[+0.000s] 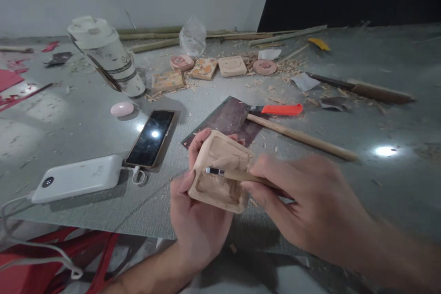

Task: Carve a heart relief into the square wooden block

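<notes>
A squarish wooden block [224, 194] with a raised rim and a carved, recessed face sits tilted in my left hand [203, 220]. The left thumb presses its near left edge, and the fingers wrap behind it. My right hand [303, 193] grips the wooden handle of a carving chisel [237, 175] between thumb and fingers. The chisel's short metal tip points left, over the recessed face; whether it touches the wood I cannot tell. Beneath and behind the block lies a dark flat sheet [227, 117] on the glass table.
A wooden-handled tool [299, 135] and an orange-handled cutter [280, 109] lie beyond my hands. At left are a phone [151, 140], white power bank [79, 179], pink oval object [122, 109] and paper cup [106, 55]. Carved blocks [232, 66], shavings and a large knife [361, 87] lie farther back.
</notes>
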A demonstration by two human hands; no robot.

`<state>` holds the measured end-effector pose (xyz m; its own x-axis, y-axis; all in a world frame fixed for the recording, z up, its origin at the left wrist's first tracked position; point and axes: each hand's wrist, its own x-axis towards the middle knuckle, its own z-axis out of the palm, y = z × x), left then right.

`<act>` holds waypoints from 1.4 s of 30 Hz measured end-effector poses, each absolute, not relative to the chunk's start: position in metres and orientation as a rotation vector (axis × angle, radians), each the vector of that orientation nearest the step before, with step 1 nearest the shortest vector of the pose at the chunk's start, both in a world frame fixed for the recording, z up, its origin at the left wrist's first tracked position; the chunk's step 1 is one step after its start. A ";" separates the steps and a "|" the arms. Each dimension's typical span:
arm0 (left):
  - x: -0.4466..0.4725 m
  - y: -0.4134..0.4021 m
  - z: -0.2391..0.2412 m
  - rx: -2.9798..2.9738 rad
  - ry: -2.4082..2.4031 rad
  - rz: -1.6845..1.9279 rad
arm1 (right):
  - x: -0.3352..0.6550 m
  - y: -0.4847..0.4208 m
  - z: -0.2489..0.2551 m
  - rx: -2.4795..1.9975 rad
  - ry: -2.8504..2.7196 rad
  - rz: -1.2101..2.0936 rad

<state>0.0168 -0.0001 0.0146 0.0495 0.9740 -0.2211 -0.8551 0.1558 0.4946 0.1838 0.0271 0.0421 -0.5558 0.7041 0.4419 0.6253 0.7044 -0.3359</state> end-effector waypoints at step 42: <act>0.020 0.002 0.015 0.240 0.517 1.486 | 0.183 0.029 0.040 -0.940 -2.379 0.112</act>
<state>0.0204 0.0018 0.0152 0.0028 0.9835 -0.1811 -0.8834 0.0873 0.4605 0.1834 0.0294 0.0400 -0.5885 0.6500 0.4809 0.6021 0.7492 -0.2759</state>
